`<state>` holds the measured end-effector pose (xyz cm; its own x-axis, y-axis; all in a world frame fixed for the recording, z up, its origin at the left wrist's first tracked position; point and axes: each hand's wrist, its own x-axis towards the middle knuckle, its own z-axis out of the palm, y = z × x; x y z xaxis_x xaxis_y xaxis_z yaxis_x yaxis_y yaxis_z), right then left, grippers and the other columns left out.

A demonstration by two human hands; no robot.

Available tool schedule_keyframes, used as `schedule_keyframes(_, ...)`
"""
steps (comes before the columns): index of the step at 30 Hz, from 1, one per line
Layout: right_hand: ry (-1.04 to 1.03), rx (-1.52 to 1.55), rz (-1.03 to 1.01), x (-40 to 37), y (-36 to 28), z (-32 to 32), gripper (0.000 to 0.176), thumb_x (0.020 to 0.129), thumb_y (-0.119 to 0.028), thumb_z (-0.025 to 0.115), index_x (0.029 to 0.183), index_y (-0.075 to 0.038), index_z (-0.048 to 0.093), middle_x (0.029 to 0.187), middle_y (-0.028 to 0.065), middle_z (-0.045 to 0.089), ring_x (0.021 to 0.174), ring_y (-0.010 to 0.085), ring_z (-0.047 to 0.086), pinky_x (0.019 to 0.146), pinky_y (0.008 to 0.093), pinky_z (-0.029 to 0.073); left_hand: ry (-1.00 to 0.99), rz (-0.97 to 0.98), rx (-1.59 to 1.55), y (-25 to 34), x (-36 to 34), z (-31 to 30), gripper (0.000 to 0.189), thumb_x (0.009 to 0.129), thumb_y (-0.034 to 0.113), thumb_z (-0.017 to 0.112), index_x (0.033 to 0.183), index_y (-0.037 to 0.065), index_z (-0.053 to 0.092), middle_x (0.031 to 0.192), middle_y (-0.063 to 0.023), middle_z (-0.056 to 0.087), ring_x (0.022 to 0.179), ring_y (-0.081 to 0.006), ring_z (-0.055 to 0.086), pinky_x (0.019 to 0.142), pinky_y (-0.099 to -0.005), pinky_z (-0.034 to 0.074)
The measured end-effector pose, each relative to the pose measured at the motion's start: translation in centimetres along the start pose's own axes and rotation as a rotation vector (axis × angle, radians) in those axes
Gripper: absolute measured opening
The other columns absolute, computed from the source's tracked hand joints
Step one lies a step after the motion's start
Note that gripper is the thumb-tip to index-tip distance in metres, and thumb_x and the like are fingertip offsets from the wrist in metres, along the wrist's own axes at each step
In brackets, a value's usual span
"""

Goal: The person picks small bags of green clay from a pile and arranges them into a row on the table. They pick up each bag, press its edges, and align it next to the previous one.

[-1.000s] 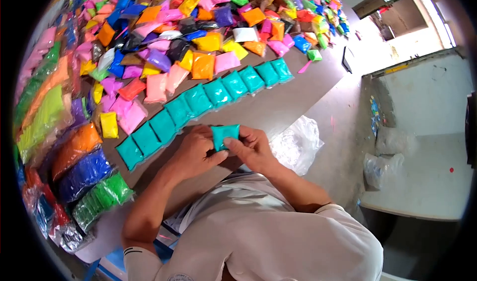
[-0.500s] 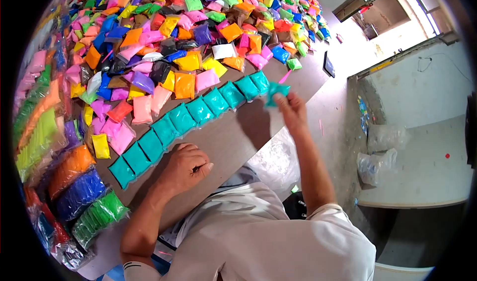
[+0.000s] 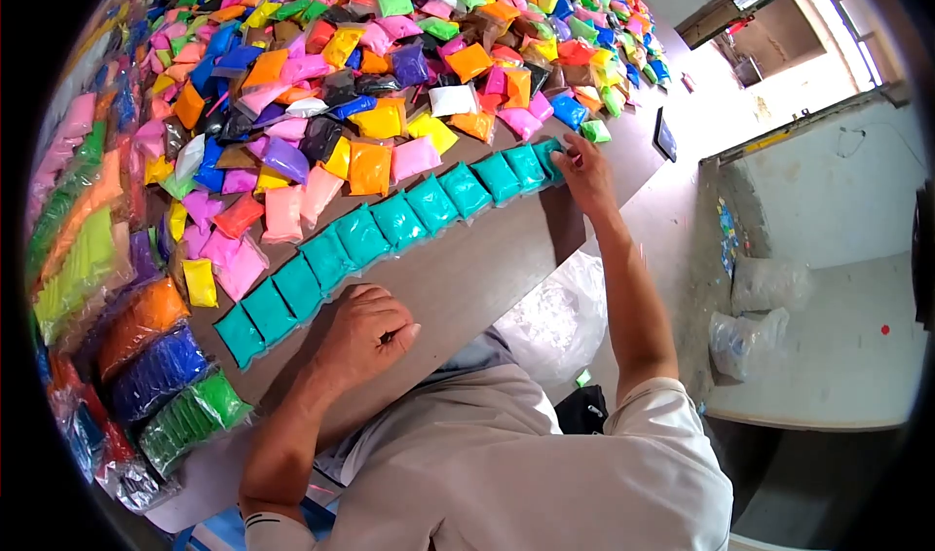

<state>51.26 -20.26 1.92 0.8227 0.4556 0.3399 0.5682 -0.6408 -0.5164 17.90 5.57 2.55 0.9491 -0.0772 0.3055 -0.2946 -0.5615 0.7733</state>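
A row of several teal packets (image 3: pixel 362 236) runs diagonally across the table, each lying against the one beside it. At the row's upper right end, my right hand (image 3: pixel 588 173) pinches the last teal packet (image 3: pixel 549 160), which lies beside its neighbour. My left hand (image 3: pixel 368 333) rests on the table just below the middle of the row, fingers curled into a loose fist with nothing visible in it.
A big heap of small coloured packets (image 3: pixel 375 118) covers the table's far side. Stacked orange, blue and green packets (image 3: pixel 195 417) stand at the left. A dark phone-like object (image 3: pixel 665 134) lies at the right. Clear plastic bags (image 3: pixel 557 319) hang by the near edge.
My right hand has moved the teal packet from above the table down to the row's right end. The view has shifted slightly. My left hand stays in place.
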Motion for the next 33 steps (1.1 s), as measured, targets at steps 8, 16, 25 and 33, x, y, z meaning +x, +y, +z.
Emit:
schedule_keyframes(8, 0.088, -0.213, -0.121, -2.1, -4.6, 2.0, 0.031, 0.086, -0.026, 0.074, 0.113, -0.011, 0.067, 0.109, 0.0159, 0.061, 0.104, 0.0353, 0.057, 0.088, 0.0439, 0.048, 0.081, -0.035, 0.026, 0.6, -0.1, 0.5, 0.011, 0.08, 0.008, 0.069, 0.073, 0.004, 0.062, 0.08, -0.0057, 0.065, 0.08, -0.0264, 0.061, 0.086, -0.039, 0.046)
schedule_keyframes(16, 0.123, -0.178, -0.143, -1.8, -3.8, 2.0, 0.026, 0.086, -0.022, 0.073, 0.109, -0.011, 0.068, 0.108, 0.015, 0.062, 0.104, 0.0341, 0.058, 0.089, 0.043, 0.047, 0.067, -0.002, 0.025, 0.1, -0.4, 0.5, 0.015, 0.082, 0.011, 0.069, 0.073, 0.005, 0.06, 0.079, -0.0061, 0.063, 0.082, -0.0266, 0.06, 0.087, -0.0395, 0.045)
schedule_keyframes(25, -0.014, -0.066, -0.214, -4.5, -11.8, 4.9, 0.026, 0.084, -0.022, 0.077, 0.104, -0.008, 0.068, 0.105, 0.0143, 0.062, 0.097, 0.0323, 0.061, 0.083, 0.0414, 0.05, 0.061, 0.013, -0.002, -0.2, -1.0, 0.3, 0.014, 0.085, 0.014, 0.067, 0.077, 0.006, 0.06, 0.078, -0.007, 0.06, 0.083, -0.0271, 0.058, 0.086, -0.0399, 0.045)
schedule_keyframes(33, -0.013, -0.102, -0.256, -4.5, -14.0, 4.7, 0.024, 0.08, -0.018, 0.078, 0.099, -0.007, 0.069, 0.098, 0.0142, 0.064, 0.095, 0.0346, 0.062, 0.08, 0.043, 0.05, 0.077, 0.055, 0.014, -0.7, -1.5, 0.7, 0.014, 0.085, 0.015, 0.067, 0.077, 0.006, 0.059, 0.076, -0.008, 0.058, 0.081, -0.0277, 0.057, 0.082, -0.0397, 0.046)
